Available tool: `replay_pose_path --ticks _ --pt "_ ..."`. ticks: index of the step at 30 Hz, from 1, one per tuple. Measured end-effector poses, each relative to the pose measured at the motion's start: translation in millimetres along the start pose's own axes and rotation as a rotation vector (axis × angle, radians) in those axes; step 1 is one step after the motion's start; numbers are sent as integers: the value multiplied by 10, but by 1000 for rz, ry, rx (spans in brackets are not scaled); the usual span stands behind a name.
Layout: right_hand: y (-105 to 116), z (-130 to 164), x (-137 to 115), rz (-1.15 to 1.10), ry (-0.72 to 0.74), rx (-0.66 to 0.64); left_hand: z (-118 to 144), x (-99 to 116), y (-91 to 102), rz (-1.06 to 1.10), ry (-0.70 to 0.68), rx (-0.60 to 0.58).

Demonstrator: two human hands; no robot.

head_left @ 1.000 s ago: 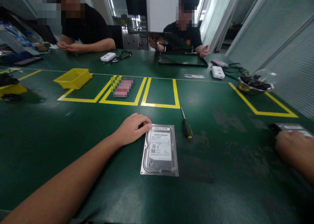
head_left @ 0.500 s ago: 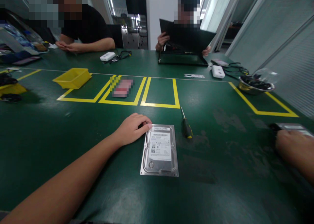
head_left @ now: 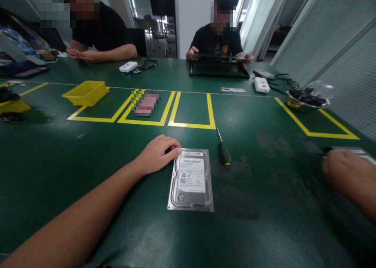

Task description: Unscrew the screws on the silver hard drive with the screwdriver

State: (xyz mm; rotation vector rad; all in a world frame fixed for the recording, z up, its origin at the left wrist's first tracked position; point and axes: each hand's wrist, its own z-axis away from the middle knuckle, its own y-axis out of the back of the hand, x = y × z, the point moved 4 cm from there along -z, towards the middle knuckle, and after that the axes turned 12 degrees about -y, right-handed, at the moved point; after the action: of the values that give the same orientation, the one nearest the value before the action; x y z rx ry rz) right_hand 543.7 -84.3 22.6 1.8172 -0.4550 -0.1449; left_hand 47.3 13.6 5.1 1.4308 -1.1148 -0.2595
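Observation:
A silver hard drive (head_left: 192, 178) with a white printed label lies flat in front of me. At its far left corner, my left hand (head_left: 160, 154) grips the edge, with the thumb on the corner and the fingers curled behind it. A screwdriver (head_left: 224, 152) with a black and yellow handle lies to the right of the drive, its tip pointing away. Far to the right, my right hand (head_left: 348, 174) is closed at a second silver drive (head_left: 362, 152), which it partly covers. Its fingertips are hidden, and the picture cuts that drive off.
Yellow tape (head_left: 192, 125) marks rectangles on the green table. A yellow bin (head_left: 88, 93), a pixelated pinkish item (head_left: 147, 105) and a metal bowl (head_left: 307, 101) of dark parts stand beyond. Across the table sit two people, one holding a dark panel (head_left: 220, 58) over a black frame.
My right hand has shifted slightly left and covers more of the second drive's near end. The person opposite has lowered the dark panel towards the frame. My left hand stays put.

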Motion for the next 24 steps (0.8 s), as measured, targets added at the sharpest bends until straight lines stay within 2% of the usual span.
replay_pose_path --ticks 7,10,14,19,24 --pt "305 144 -591 201 203 109 23 -2 -3 1 4 -7" --pt "375 202 -849 193 306 171 21 -5 -4 -1 6 -7" --pt "451 289 -1164 121 371 237 13 -2 -2 -1 3 -11" --pt "452 381 -1449 55 426 198 13 2 -6 -3 3 -14" --pt "300 400 -1519 1 445 162 9 2 -4 -7 -11 -6"
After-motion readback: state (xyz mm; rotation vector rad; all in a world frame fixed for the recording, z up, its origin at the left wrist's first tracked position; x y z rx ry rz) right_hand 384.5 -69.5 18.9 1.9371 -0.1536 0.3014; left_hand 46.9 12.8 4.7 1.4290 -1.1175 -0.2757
